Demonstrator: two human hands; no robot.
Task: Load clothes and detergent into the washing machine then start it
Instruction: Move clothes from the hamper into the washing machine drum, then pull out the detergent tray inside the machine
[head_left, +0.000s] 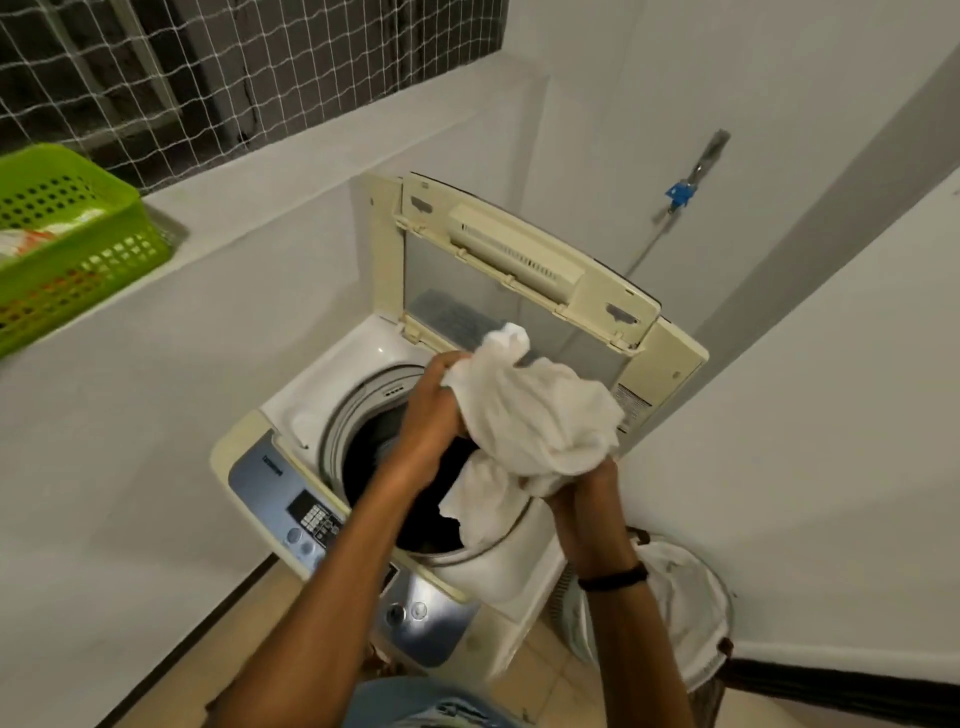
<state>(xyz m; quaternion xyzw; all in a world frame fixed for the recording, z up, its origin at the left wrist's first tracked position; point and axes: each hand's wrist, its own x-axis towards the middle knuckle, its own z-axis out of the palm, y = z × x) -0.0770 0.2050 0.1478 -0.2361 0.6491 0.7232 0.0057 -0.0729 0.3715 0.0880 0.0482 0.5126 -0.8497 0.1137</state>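
A top-loading washing machine (358, 364) stands below me with its lid (519, 270) raised against the wall. Its dark drum (395, 467) is exposed, with dark fabric inside. A bunched white garment (540, 415) hangs above the drum's right side. My left hand (431, 410) grips the garment's upper left part. My right hand (587, 493) grips its lower edge from below. The blue control panel (291, 509) runs along the machine's near edge.
A green perforated basket (104, 249) holding packets sits on the ledge at the left. A round laundry hamper (691, 613) with white cloth stands on the floor at the right. A tap with a blue fitting (680, 192) is on the wall behind.
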